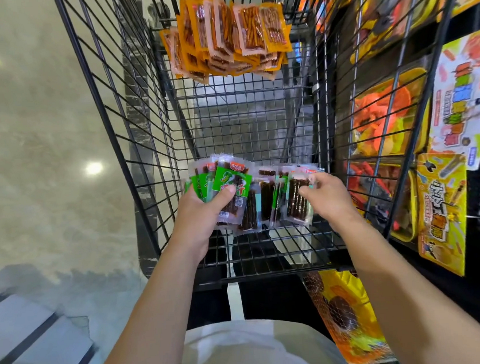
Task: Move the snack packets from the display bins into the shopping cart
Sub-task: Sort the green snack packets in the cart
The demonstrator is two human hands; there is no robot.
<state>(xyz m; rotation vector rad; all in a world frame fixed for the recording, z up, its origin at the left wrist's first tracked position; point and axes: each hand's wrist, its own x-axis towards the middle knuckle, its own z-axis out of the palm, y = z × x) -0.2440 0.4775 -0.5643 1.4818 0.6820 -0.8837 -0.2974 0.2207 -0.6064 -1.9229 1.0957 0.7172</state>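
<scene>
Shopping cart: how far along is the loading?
Done: a pile of orange packets sits at the far end of the shopping cart. In hand: the left hand and right hand each grip green packets over its near end, unreleased. Left: dropping these; how many more await is not visible.

View down into a black wire shopping cart [137, 148]. The left hand [199, 220] grips a fan of green-labelled snack packets [230, 182], thumb across the top one, while the right hand [331, 202] holds clear packets of dark sticks [298, 198] just beside them, both above the cart's near end. A heap of orange packets [225, 35] lies at the far end; yellow snack bags [441, 215] hang outside the cart's right wall.
</scene>
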